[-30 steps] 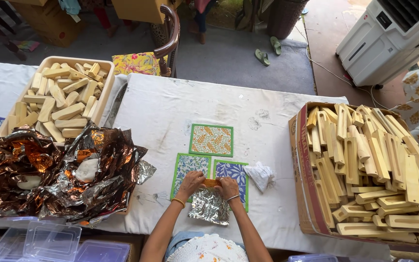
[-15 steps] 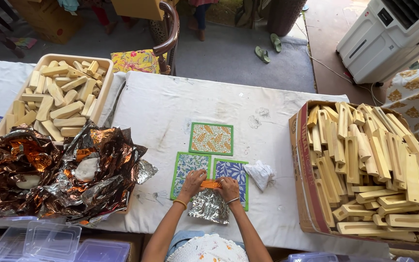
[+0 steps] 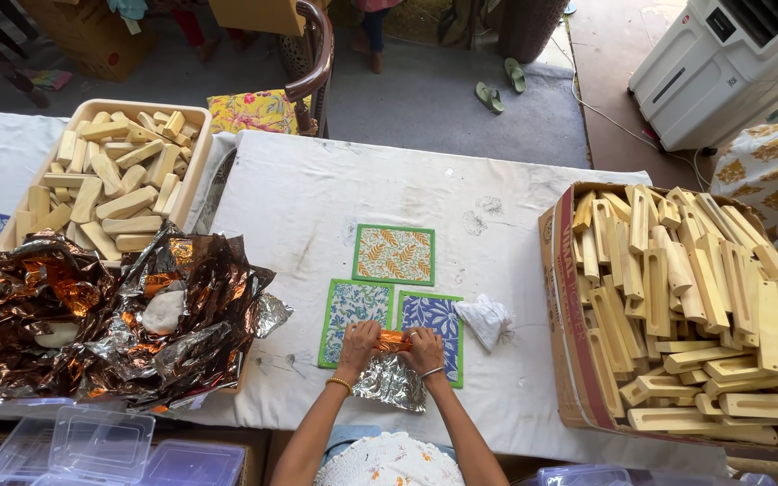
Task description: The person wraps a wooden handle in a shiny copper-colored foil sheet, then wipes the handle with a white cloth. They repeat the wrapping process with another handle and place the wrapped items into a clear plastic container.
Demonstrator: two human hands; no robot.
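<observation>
Near the front edge of the white-covered table (image 3: 317, 193), both hands are pressing down on a small orange foil-wrapped piece (image 3: 393, 340). The left hand (image 3: 358, 340) is curling over its left end and the right hand (image 3: 422, 346) over its right end, fingers bent and closed on the wrapper; how tightly they are pinching is hard to judge from this height. A loose tail of silver foil (image 3: 391, 382) is trailing from the piece toward the table's front edge.

The piece is lying across two patterned cards: a green-bordered pale blue card (image 3: 350, 310) under the left hand and a dark blue card (image 3: 434, 317) under the right. An orange-patterned card (image 3: 394, 255) is sitting just behind them, toward the middle of the table. A crumpled white cloth (image 3: 484, 320) is resting just beside the dark blue card.

At the left edge, a heap of copper and silver foil sheets (image 3: 92, 324) is spreading out, with a tray of pale bars (image 3: 110, 175) behind it. At the right edge, a cardboard box of wooden slotted pieces (image 3: 686, 306) is standing.
</observation>
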